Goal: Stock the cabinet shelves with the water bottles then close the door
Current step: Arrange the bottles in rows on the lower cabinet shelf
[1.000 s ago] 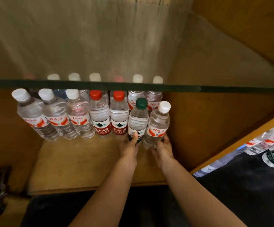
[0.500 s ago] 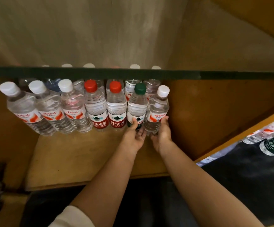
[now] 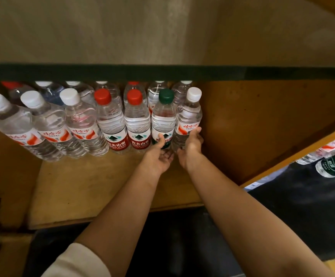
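Wooden shelf (image 3: 66,192): left hand (image 3: 159,156) grips green-cap bottle (image 3: 163,120), right hand (image 3: 190,146) grips white-cap bottle (image 3: 188,116) at 3 o'clock (full, heavy, slick; take hold at labels).

Two red-capped bottles (image 3: 113,124) (image 3: 137,124) in the cabinet's front row carry red labels reading 农夫山泉, with "NONGFU SPRING" beneath. The white-capped bottles (image 3: 16,124) to their left, and one at the row's right end (image 3: 189,118), bear red 娃哈哈 lettering. The green-capped bottle's (image 3: 163,118) label is partly covered and unreadable.
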{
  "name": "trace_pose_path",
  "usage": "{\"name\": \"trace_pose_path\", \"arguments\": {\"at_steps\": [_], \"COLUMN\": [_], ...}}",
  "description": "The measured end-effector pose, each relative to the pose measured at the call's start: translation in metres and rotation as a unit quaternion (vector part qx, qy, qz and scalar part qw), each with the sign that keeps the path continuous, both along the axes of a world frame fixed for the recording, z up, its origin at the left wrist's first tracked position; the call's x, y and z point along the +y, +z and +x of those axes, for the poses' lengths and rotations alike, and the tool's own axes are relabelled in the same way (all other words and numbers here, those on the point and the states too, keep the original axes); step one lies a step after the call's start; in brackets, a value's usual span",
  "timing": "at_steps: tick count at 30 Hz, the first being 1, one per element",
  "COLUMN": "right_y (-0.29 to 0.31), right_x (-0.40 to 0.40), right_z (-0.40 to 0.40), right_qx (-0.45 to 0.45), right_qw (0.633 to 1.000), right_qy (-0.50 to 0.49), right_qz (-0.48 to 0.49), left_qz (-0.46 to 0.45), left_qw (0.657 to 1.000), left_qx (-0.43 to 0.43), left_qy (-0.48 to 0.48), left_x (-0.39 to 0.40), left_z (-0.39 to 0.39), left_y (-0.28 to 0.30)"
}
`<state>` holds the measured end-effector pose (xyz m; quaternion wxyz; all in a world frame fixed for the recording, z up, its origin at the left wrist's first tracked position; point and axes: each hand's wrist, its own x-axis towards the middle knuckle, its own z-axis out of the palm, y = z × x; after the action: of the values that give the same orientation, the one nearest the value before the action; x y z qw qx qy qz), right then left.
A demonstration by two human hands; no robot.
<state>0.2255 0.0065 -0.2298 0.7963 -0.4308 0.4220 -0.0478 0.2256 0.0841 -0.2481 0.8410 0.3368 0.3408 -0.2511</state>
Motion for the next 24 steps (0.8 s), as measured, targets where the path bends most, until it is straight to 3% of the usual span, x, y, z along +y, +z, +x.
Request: {"name": "trace_pose_path", "arguments": {"at_steps": [7, 19, 21, 24], "right_y": [-0.003, 0.000, 0.004, 0.010], "right_x": [0.001, -0.005, -0.004, 0.004], "right_z": [0.010, 0.005, 0.005, 0.003], "right_qx": [-0.025, -0.051, -0.058, -0.069], "right_qw": [0.994, 0.994, 0.997, 0.990], "right_qy": [-0.045, -0.007, 0.012, 0.035], "right_qz": [0.091, 0.093, 0.046, -0.117], "left_qz": [-0.008, -0.007, -0.003, 0.002], "left_qw": [1.000, 1.000, 1.000, 1.000], "left_qx": [-0.014, -0.021, -0.023, -0.027], "left_qy": [0.005, 0.016, 0.008, -0.003], "left_x": [0.009, 0.007, 0.008, 0.010], "left_z": [0.010, 0.006, 0.005, 0.004], "left_y": [0.010, 0.012, 0.013, 0.014]}}
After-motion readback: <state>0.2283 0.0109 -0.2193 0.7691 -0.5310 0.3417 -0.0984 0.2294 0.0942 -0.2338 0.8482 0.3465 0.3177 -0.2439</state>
